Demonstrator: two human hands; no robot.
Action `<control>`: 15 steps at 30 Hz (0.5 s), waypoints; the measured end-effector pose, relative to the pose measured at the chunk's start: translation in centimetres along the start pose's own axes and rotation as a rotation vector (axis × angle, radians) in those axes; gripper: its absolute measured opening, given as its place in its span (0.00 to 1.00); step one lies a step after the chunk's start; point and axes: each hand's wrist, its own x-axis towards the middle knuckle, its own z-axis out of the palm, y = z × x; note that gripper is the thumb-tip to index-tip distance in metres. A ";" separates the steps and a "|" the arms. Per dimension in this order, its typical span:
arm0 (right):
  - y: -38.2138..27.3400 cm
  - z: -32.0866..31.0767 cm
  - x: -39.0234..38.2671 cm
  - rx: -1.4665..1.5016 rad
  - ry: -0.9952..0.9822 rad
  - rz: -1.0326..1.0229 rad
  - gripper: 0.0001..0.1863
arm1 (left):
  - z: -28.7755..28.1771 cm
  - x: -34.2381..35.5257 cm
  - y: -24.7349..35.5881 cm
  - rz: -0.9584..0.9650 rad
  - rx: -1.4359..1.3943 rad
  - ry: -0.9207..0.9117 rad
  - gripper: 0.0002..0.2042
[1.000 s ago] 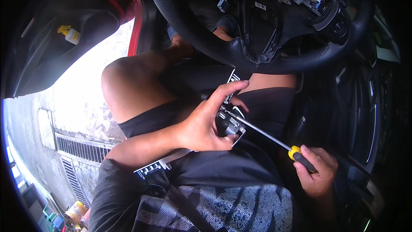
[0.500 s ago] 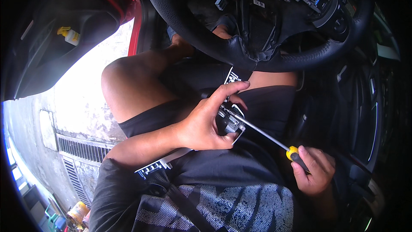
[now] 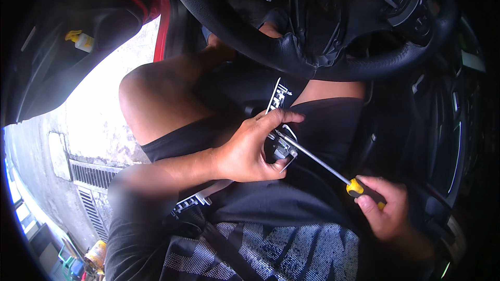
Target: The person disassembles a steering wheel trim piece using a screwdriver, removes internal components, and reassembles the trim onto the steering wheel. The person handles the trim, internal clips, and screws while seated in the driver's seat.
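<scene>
My left hand (image 3: 250, 151) is closed around a car part with a grey and black mechanism (image 3: 282, 148), held over my lap. Its thumb and fingers curl about the mechanism from the left side. A long piece with a white, ribbed edge (image 3: 278, 96) shows beyond this hand; a similar ribbed edge (image 3: 190, 204) shows under my forearm. Whether these belong to one part I cannot tell. In my right hand (image 3: 385, 208) is a screwdriver (image 3: 323, 164) with a yellow and black handle. Its metal shaft slants up-left, and the tip meets the mechanism, partly hidden among its pieces.
Above my lap curves a black steering wheel (image 3: 250, 47) with its centre opened up. At the left, the red car door stands open, with a yellow-topped spray bottle (image 3: 80, 40) in its pocket. Outside lies pavement with a metal drain grate (image 3: 94, 173).
The screwdriver handle has turned in my right hand, whose fingers have shifted around it. My left forefinger has dropped slightly, and more of the ribbed edge beyond it shows.
</scene>
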 end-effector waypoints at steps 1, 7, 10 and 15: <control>0.0 -0.3 0.1 0.270 -0.068 0.199 0.18 | 0.0 0.0 -0.1 -0.005 -0.014 -0.008 0.38; 1.6 -2.3 1.6 1.160 -0.315 0.829 0.16 | -0.3 0.3 0.1 -0.052 0.033 -0.055 0.38; 0.9 -3.4 1.4 1.066 -0.373 0.662 0.23 | -0.3 0.4 0.3 -0.139 -0.062 -0.060 0.41; -0.3 -2.4 0.2 -0.103 0.001 0.006 0.17 | 0.3 1.0 1.3 -0.177 -0.210 0.036 0.57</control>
